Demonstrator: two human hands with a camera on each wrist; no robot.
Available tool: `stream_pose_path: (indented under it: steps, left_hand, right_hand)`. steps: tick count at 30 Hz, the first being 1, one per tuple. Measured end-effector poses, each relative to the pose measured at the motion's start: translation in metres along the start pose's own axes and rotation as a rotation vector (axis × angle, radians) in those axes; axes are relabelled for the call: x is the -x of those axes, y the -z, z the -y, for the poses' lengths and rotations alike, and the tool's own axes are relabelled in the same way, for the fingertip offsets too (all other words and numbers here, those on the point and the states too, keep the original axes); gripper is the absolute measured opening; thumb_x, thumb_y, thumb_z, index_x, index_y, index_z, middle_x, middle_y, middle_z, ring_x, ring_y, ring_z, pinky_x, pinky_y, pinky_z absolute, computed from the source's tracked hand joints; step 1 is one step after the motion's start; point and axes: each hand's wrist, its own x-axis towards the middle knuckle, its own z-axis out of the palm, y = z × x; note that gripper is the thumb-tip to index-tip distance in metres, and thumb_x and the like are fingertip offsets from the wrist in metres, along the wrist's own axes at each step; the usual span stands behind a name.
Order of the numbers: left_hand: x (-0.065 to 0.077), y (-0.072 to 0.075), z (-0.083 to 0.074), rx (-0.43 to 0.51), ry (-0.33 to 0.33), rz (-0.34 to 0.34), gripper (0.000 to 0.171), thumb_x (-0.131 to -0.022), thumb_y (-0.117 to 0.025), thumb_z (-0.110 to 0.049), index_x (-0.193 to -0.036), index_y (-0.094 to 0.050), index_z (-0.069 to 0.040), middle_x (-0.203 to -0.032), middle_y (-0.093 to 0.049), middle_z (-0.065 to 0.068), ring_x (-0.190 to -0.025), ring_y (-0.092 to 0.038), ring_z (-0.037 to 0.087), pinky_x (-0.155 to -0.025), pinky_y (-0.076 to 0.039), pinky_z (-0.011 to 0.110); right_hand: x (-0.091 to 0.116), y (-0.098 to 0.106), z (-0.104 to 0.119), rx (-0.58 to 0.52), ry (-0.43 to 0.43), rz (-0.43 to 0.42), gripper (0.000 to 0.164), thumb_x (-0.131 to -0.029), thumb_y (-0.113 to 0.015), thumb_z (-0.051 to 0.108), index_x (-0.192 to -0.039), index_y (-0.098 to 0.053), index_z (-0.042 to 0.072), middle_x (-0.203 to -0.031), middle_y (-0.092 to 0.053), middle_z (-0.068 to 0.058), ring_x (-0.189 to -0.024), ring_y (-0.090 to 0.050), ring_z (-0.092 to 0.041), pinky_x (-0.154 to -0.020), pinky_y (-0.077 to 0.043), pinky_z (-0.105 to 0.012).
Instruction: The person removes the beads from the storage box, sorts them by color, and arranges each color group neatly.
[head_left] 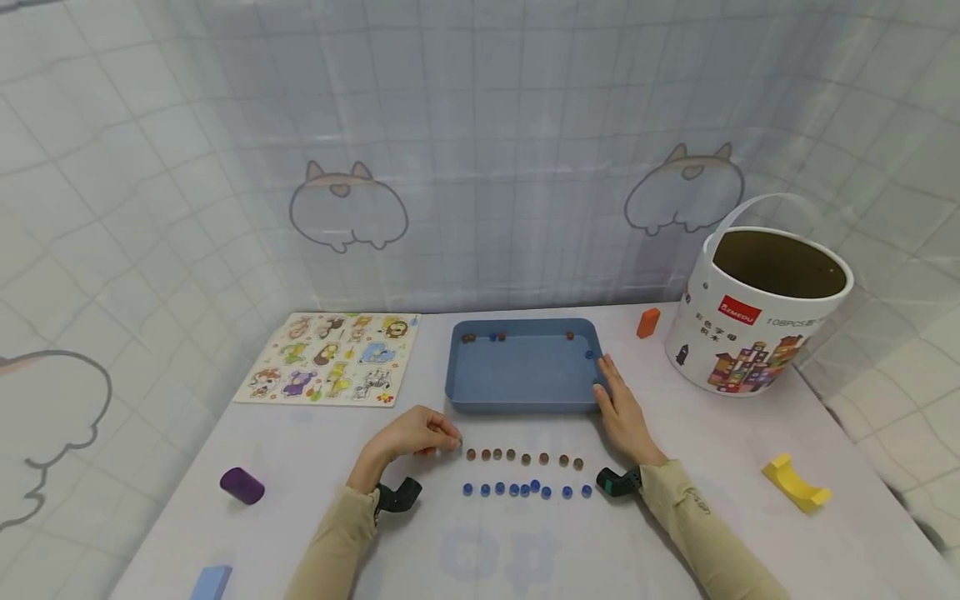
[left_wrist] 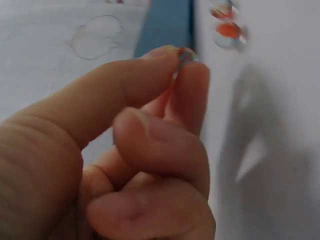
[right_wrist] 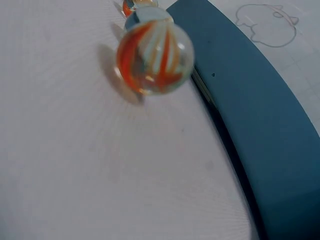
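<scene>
My left hand [head_left: 416, 429] pinches a small clear glass marble [left_wrist: 186, 59] with coloured swirls between thumb and forefinger, its other fingers curled in. It is at the left end of a row of reddish-brown marbles [head_left: 527, 459]. A second row, of blue marbles [head_left: 546, 492], lies nearer the front. My right hand [head_left: 624, 415] rests with fairly straight fingers against the right rim of a blue-grey tray [head_left: 525, 407]. Several marbles lie inside the tray along its far and right sides. In the right wrist view, an orange-streaked marble [right_wrist: 155, 57] shows beside the tray wall [right_wrist: 250, 105]; no fingers appear there.
An animal picture board [head_left: 330, 358] lies left of the tray. At the right stand a large white bucket [head_left: 750, 333] and an orange block [head_left: 648, 322]. A yellow curved block [head_left: 797, 485] lies front right; a purple cylinder [head_left: 242, 485] and light-blue block [head_left: 211, 582] lie left.
</scene>
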Motion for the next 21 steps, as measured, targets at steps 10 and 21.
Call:
stream_pose_path:
  steps: [10, 21]
  left_hand:
    - [0.000, -0.009, 0.004, -0.087, 0.063, -0.018, 0.009, -0.082, -0.074, -0.013, -0.089, -0.074, -0.007, -0.060, -0.057, -0.005, -0.047, -0.042, 0.007, -0.046, -0.031, 0.020]
    - [0.003, 0.004, -0.027, -0.091, -0.042, 0.039, 0.020, -0.091, -0.065, -0.017, -0.105, -0.070, -0.003, -0.076, -0.070, 0.007, -0.047, -0.044, 0.008, -0.043, -0.030, 0.019]
  right_hand:
    - [-0.001, -0.001, -0.001, 0.000, 0.017, -0.010, 0.054, -0.106, -0.037, 0.024, -0.152, -0.025, 0.001, -0.161, -0.018, -0.020, -0.147, -0.019, -0.041, -0.117, -0.018, -0.059]
    - [-0.001, -0.002, -0.002, -0.017, 0.024, -0.010, 0.054, -0.105, -0.039, 0.024, -0.152, -0.026, 0.000, -0.160, -0.018, -0.022, -0.147, -0.019, -0.042, -0.116, -0.018, -0.061]
